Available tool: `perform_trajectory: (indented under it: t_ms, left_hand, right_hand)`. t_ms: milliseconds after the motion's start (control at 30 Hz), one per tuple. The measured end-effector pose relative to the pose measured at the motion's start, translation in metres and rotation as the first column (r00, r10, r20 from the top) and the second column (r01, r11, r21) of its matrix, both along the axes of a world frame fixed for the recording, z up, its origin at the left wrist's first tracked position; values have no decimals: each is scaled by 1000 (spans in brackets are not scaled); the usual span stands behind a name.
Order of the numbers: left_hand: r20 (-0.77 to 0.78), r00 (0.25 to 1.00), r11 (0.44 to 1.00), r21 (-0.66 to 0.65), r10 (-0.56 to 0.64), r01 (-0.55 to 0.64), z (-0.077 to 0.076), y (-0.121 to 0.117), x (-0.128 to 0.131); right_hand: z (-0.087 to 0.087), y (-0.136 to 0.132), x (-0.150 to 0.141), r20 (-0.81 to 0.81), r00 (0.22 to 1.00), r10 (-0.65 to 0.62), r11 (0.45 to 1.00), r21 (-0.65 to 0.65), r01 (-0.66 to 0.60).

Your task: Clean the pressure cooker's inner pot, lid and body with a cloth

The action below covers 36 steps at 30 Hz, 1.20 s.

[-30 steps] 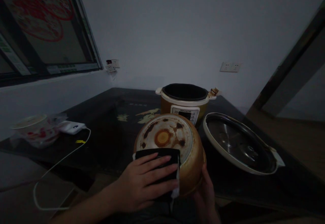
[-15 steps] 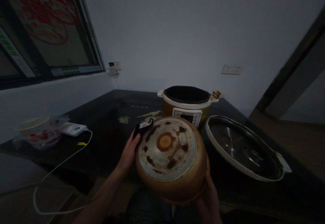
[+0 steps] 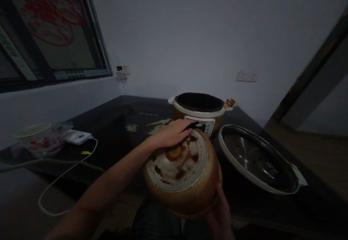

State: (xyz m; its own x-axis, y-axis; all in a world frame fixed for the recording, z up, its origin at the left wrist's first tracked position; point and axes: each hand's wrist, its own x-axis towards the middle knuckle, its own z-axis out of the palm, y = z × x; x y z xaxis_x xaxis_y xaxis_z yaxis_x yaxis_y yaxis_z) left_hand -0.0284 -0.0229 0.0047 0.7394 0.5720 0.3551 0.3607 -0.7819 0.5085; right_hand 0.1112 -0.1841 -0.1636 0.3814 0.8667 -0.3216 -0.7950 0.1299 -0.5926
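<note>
I hold a golden-brown inner pot (image 3: 187, 185) upside down in front of me, its stained round bottom facing up. My left hand (image 3: 172, 134) lies across the far edge of that bottom, fingers pressed down on a dark cloth (image 3: 193, 125) that mostly hides under them. My right hand (image 3: 219, 211) cups the pot's lower right side from below. Behind the pot stands the rice cooker body (image 3: 199, 111), with no lid on it. Its lid (image 3: 255, 158) lies upturned on the dark table (image 3: 114, 131) to the right.
At the left of the table are a white power bank (image 3: 78, 137) with a white cable (image 3: 58, 182) and a bowl in a plastic bag (image 3: 38, 138). A window (image 3: 49, 29) fills the left wall. Wall sockets (image 3: 247, 76) sit behind the cooker.
My left hand with the cloth has travelled from the near edge of the pot's bottom, around its left side, to the far edge. The pot has tilted slightly toward me.
</note>
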Motion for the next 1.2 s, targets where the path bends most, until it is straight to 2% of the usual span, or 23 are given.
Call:
perform_trajectory:
  t_ms: [100, 167, 300, 400, 533, 667, 700, 767, 867, 967, 1200]
  left_hand:
    - [-139, 975, 971, 141, -172, 191, 11, -20, 12]
    - [-170, 949, 940, 171, -267, 295, 15, -38, 12]
    - [-266, 879, 875, 185, -395, 448, 18, -77, -3]
    - [-330, 841, 838, 201, -429, 507, 13, -103, -21]
    - [-350, 876, 838, 317, -332, 444, -16, -123, -46]
    - [-232, 962, 829, 502, -146, 247, -52, -135, -69]
    - [-188, 974, 834, 512, -122, 204, -58, -137, -75]
    - [-102, 993, 883, 457, -63, 103, -66, -140, -83]
    - [10, 997, 960, 266, 81, -81, -69, -137, -92]
    - [89, 979, 973, 128, 181, -191, -66, -118, -95]
    - [120, 974, 981, -29, 192, -190, -43, -38, -78]
  right_hand:
    - [2, 2, -1, -26, 1000, 5, 1000, -4, -5]
    - [2, 4, -2, -47, 999, 0, 1000, -13, -1]
    - [-7, 7, 0, -12, 998, -55, 998, 12, 55]
    - [-17, 7, 2, 36, 999, -15, 1000, 17, 14]
    - [-16, 6, 4, 25, 999, 36, 999, 2, -36]
    - [-4, 5, 2, -30, 999, 44, 999, 11, -43]
    - [-2, 5, 1, -26, 999, 44, 999, 21, -43]
    - [0, 5, 0, -5, 999, 35, 999, 34, -35]
    - [0, 5, -1, 9, 1000, 2, 1000, 21, -2]
    - [4, 5, -1, -5, 1000, -16, 1000, 11, 16]
    - [15, 4, -6, -7, 1000, -9, 1000, 27, 9]
